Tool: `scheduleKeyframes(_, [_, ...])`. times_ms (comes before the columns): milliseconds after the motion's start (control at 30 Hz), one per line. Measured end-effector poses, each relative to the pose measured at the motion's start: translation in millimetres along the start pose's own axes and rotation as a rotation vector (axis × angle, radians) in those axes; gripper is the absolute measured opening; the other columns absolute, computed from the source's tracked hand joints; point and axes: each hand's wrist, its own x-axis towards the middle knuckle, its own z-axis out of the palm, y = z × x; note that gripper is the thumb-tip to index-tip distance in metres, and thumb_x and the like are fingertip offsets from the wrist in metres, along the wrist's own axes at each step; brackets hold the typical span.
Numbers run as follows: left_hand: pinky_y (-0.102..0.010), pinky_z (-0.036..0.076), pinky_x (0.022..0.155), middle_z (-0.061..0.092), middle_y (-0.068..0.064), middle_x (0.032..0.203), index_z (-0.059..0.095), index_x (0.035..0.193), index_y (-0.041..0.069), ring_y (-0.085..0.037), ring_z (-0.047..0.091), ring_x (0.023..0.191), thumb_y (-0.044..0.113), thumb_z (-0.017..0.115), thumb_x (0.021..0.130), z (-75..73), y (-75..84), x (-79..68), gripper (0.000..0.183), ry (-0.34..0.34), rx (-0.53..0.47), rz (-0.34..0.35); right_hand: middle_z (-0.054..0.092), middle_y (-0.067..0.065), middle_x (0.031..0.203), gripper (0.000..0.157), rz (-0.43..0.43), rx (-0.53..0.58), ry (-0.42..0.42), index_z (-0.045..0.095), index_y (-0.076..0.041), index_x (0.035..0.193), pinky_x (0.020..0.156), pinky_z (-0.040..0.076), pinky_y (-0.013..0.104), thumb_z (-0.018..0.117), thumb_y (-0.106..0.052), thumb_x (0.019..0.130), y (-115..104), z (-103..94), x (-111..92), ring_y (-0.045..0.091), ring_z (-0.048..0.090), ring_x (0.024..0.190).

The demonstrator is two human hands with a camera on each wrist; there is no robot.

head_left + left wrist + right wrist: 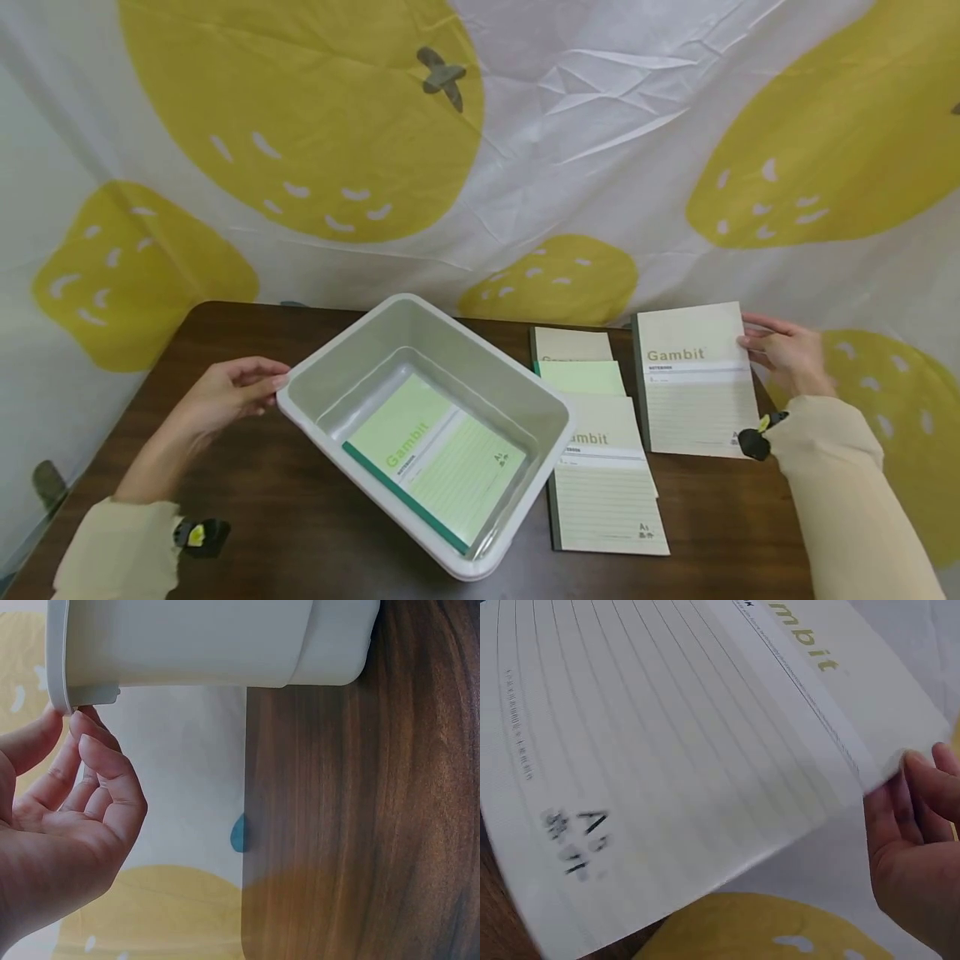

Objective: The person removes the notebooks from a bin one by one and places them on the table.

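My left hand (228, 396) pinches the rim of a grey plastic basin (408, 321) at its left corner; the left wrist view shows thumb and fingertips right at that rim. Inside the basin lies a green notebook (442, 458) marked Gambit, its dark green spine toward the front left. At the right, my right hand (791, 354) pinches the right edge of a cream notebook (697, 408) with a dark spine, thumb on the cover and fingers behind it. The right wrist view shows this cream notebook tilted, its edge between thumb and fingers.
Between the basin and the held notebook, several notebooks overlap on the dark wooden table (300, 500): a cream one (611, 508) in front, a green one (581, 377), another cream one (573, 342) at the back. A fruit-patterned cloth (525, 167) hangs behind the table.
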Motion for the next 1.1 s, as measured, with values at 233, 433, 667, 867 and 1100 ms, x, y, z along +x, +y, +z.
scheduleKeyframes(233, [-0.025,0.049,0.061,0.061,0.002,0.08,0.049,0.115,-0.014,-0.011,0.055,0.068,0.023,0.062,0.088,-0.3,0.4,-0.1,0.047,-0.006,-0.01,0.005,0.068,0.003,0.079,0.043,0.006,0.237,-0.126,0.07,-0.015,0.086,0.068,0.053,0.031,0.038,0.014,0.089,-1,1.0,3,0.017,0.066,0.072])
scheduleKeyframes(433, [-0.025,0.049,0.06,0.06,0.002,0.08,0.047,0.116,-0.016,-0.01,0.055,0.068,0.021,0.061,0.089,-1.7,-2.1,0.1,0.047,-0.011,-0.022,0.009,0.069,0.002,0.082,0.035,0.016,0.125,-0.15,0.069,-0.02,0.088,0.073,0.052,0.033,0.048,0.007,0.09,-9,9.4,1,0.017,0.066,0.077])
scheduleKeyframes(667, [-0.026,0.049,0.062,0.061,0.001,0.081,0.048,0.116,-0.014,-0.011,0.055,0.069,0.023,0.062,0.088,-1.7,-2.5,0.0,0.048,-0.008,-0.015,-0.003,0.068,0.001,0.092,0.027,-0.013,0.012,-0.321,0.067,-0.02,0.095,0.077,0.05,0.035,0.057,0.003,0.087,-23,23.5,-1,0.017,0.065,0.084])
scheduleKeyframes(867, [-0.027,0.05,0.062,0.062,-0.002,0.083,0.052,0.114,-0.009,-0.013,0.056,0.069,0.026,0.064,0.086,-3.1,-8.8,2.5,0.046,-0.003,-0.01,0.002,0.068,0.0,0.09,0.021,-0.063,-0.092,-0.432,0.068,-0.02,0.093,0.073,0.052,0.032,0.061,-0.001,0.086,-44,46.4,-8,0.015,0.065,0.084])
scheduleKeyframes(1100, [-0.027,0.05,0.063,0.062,-0.002,0.084,0.05,0.115,-0.012,-0.013,0.055,0.07,0.026,0.063,0.087,-2.1,-4.2,0.1,0.049,-0.002,0.004,-0.004,0.067,-0.001,0.093,0.02,-0.114,-0.232,-0.465,0.065,-0.02,0.095,0.074,0.051,0.032,0.059,-0.003,0.087,-75,78.6,-26,0.016,0.064,0.084])
